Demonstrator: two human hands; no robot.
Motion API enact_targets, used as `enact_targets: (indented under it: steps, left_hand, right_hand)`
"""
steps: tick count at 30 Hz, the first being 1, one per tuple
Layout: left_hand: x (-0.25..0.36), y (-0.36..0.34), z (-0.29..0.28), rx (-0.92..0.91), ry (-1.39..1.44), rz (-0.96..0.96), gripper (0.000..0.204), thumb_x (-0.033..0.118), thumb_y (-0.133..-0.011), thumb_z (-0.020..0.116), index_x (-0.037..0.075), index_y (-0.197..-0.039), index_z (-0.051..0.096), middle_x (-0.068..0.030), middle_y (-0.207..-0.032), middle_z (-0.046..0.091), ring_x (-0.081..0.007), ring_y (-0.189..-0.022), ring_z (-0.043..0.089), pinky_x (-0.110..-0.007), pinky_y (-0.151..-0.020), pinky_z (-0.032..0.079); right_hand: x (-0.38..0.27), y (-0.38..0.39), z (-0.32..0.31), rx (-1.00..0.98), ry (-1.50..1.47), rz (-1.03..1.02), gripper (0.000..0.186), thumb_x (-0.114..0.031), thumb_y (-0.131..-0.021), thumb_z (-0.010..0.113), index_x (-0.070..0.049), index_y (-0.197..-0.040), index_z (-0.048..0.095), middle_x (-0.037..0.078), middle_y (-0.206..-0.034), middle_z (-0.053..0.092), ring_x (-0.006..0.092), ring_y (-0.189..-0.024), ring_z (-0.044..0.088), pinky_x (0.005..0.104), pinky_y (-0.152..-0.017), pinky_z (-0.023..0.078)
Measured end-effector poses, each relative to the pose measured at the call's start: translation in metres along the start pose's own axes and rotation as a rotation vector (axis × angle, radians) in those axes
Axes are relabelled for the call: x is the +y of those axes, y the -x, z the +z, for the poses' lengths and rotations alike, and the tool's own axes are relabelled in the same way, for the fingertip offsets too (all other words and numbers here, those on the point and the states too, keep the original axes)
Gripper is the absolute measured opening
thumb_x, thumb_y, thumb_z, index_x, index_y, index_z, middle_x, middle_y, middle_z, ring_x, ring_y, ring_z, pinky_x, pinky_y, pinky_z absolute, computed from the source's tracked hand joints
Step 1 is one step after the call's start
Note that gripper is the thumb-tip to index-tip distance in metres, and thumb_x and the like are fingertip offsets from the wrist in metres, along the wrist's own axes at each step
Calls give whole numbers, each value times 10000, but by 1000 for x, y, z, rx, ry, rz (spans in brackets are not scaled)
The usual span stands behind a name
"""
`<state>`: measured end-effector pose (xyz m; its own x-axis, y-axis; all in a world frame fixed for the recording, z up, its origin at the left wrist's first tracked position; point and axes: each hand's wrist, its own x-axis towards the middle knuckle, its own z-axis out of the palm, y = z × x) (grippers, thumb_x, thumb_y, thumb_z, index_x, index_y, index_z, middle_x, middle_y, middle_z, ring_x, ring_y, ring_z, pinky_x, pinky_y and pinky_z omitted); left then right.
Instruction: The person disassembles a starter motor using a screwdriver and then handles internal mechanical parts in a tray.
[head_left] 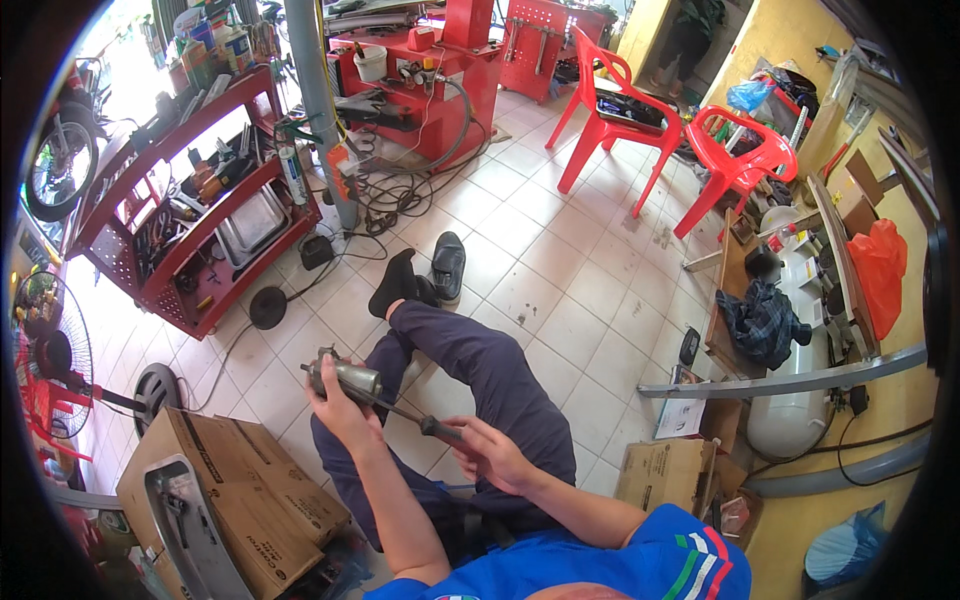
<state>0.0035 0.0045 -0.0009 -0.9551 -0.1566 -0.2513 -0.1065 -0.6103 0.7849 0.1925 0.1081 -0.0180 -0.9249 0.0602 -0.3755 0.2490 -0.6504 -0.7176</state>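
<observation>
My left hand grips a small metal cylindrical part, like a small motor, held up over my left thigh. My right hand holds the black handle of a screwdriver, whose thin shaft runs up to the lower end of the metal part; its tip is too small to make out. Both forearms come from the lower edge over my dark trousers.
Cardboard boxes with a metal tray lie at lower left, near a fan. Red tool carts, hoses and red chairs stand ahead. A wooden bench and white tank line the right; a person is at the back doorway.
</observation>
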Motion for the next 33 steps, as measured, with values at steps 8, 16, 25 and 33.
enact_targets:
  steps: [8, 16, 25, 33]
  left_hand:
    - [0, -6, -10, -55, 26, -50, 477, 162, -919, 683, 11, -1289, 424, -118, -1037, 579, -210, -904, 629, -389, -780, 591]
    - [-5, -5, -7, -95, 58, -45, 483, 89, -911, 669, -2, -1303, 401, -131, -1042, 574, -222, -905, 633, -408, -806, 588]
    - [-4, -7, -13, -139, 134, -30, 492, 33, -902, 652, -9, -1312, 384, -152, -1019, 596, -240, -880, 654, -418, -796, 601]
    - [2, -4, -11, -183, 228, -106, 443, 127, -919, 679, -7, -1258, 427, -154, -1041, 593, -249, -899, 655, -428, -770, 597]
  right_hand:
    - [-11, 3, 8, 80, -53, -32, 513, -405, -1047, 378, -46, -1413, 386, 39, -881, 513, 105, -633, 427, 334, -590, 478]
    - [-5, 1, -14, -125, -311, 19, 486, -378, -1038, 402, -32, -1379, 411, 45, -715, 469, 122, -568, 428, 324, -593, 490]
    - [2, -2, -10, 116, -105, -110, 416, -329, -1012, 487, -61, -1329, 456, 36, -819, 478, 135, -624, 467, 339, -585, 490]
    - [-13, 4, -9, -120, -286, -74, 507, -392, -1044, 390, 14, -1347, 413, 56, -706, 496, 125, -532, 457, 333, -573, 510]
